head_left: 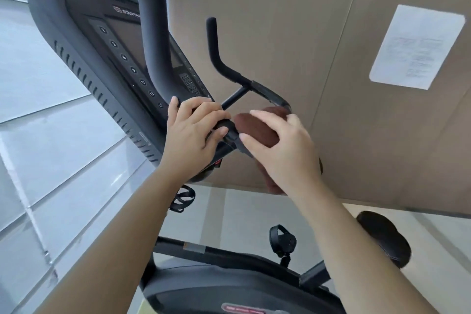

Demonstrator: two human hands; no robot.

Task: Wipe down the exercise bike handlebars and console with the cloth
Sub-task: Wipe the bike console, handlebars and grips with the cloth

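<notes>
Nearest, two bare forearms, rising from the lower edge toward the handlebars [153, 41]. Left hand [196, 130] wrapped round the black bar at the foot of the thick upright horn, fingers [204, 109] curled over the top and gripping it. Right hand [285, 150] just beside, fingers [267, 115] curved over a brown cloth [257, 130] and holding it round the bar. Cloth touching the bar, just right of the left fingertips, with a loose end hanging below the right palm. Up and left of the left fingers, close behind them, the console [84, 41]: dark screen, a column of round numbered buttons, a small keypad just above the left knuckles. Above the right fingers, the thinner second horn [212, 41], upright, joined to the bar by a bend. Behind the right fingers, brown wall panels [280, 7]; well up and right of them, a white printed sheet [418, 46] stuck on the wall, its text too small to read. Left of the left hand, pale grey tiles [38, 109]. Below the right wrist, well apart, a black pedal [281, 239] with a strap; right of that forearm, the dark saddle [382, 237]. At the bottom, between the forearms, the bike's dark housing [229, 285].
</notes>
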